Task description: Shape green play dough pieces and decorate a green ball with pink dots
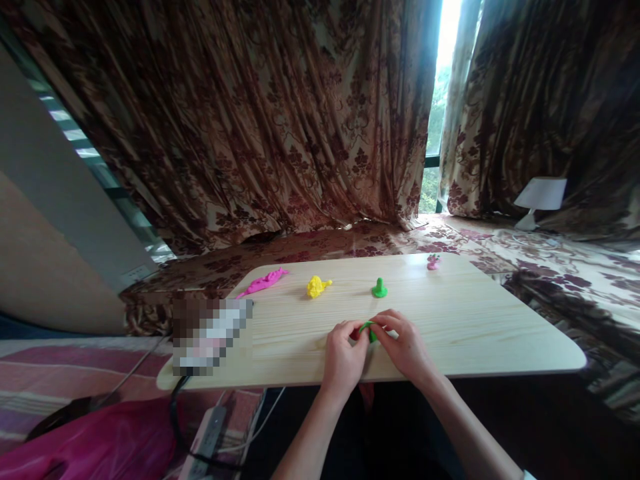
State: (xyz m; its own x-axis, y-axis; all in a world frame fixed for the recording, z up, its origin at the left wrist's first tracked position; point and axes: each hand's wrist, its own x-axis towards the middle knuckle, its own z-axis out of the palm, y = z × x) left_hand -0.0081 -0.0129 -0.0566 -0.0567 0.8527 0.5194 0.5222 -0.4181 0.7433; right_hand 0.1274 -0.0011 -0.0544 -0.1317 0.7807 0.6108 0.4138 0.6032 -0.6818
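Clay (372,335), bright green, sits between left hand (345,352) and right hand (403,342), each grip pinching it.

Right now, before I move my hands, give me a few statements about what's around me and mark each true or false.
The left hand and right hand pinch green clay. True.
The yellow clay lump lies right of the standing green lump. False: the yellow clay lump lies left of it.
The magenta clay strip lies near the far left corner of the wooden table. True.
The white-shaded lamp stands on the wooden table. False: it stands beyond, on floral cloth.
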